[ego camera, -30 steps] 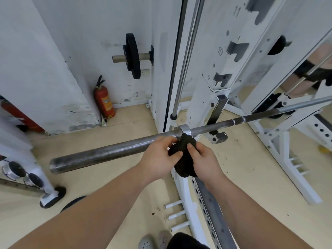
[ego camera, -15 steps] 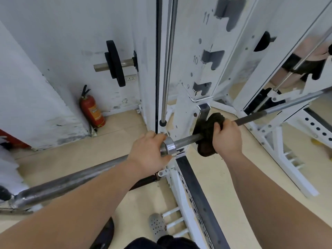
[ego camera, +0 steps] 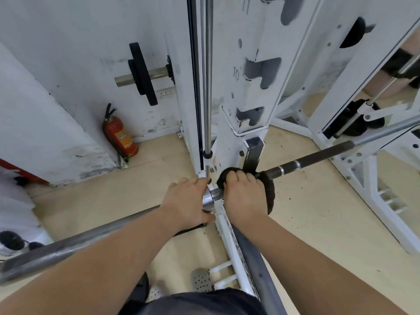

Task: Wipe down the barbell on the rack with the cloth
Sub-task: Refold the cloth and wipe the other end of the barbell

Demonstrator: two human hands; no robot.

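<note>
The steel barbell (ego camera: 313, 158) lies across the white rack (ego camera: 246, 92), running from the lower left up to the right edge. My left hand (ego camera: 187, 201) grips its thick sleeve just left of the shiny collar (ego camera: 209, 199). My right hand (ego camera: 244, 196) grips the dark cloth (ego camera: 270, 194) wrapped around the bar right of the collar, at the rack upright's hook. The cloth hangs below my fingers and hides that stretch of bar.
A red fire extinguisher (ego camera: 120, 135) stands by the wall at left. A black weight plate (ego camera: 142, 73) sits on a storage peg behind. A vertical chrome guide rod (ego camera: 208, 76) rises just beyond my hands. The rack's base rail (ego camera: 250, 253) runs toward my feet.
My right hand with the cloth slid right along the bar away from the collar, then came back left close to it. My left hand settled on the sleeve.
</note>
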